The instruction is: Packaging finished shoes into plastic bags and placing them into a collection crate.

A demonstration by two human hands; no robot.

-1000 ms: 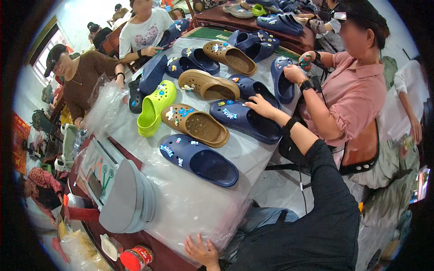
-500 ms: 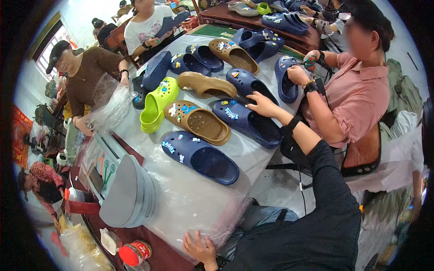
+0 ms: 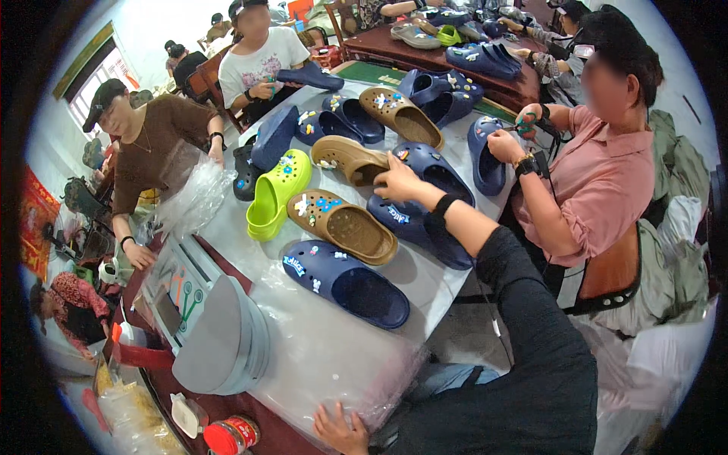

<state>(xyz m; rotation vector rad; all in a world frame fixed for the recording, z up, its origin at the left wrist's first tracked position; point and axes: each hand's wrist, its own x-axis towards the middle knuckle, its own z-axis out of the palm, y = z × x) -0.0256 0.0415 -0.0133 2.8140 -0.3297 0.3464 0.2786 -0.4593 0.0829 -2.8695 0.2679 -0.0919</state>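
Observation:
My right hand (image 3: 400, 184) reaches across the table, its fingers closed on the heel end of a tan clog (image 3: 345, 158) with small charms. Under and beside my right wrist lie a navy clog (image 3: 447, 244) with charms and another navy clog (image 3: 425, 156) behind it. A second tan clog (image 3: 326, 220) with blue and white charms sits nearer to me, and a navy clog (image 3: 334, 277) lies in front of that. At the near edge, my left hand (image 3: 341, 431) rests open, fingers spread, on clear plastic sheeting (image 3: 334, 371).
A lime green clog (image 3: 277, 193) and several more navy clogs stand farther back. On the left are a grey device (image 3: 227, 334), a red-lidded jar (image 3: 231, 436) and a person holding a clear plastic bag (image 3: 193, 193). At right, a co-worker holds a navy clog (image 3: 485, 155) and green-handled scissors (image 3: 527, 125).
My right hand has moved left from the navy clog to the tan clog, which now lies at a different angle. My left hand stays on the plastic. The view has shifted slightly.

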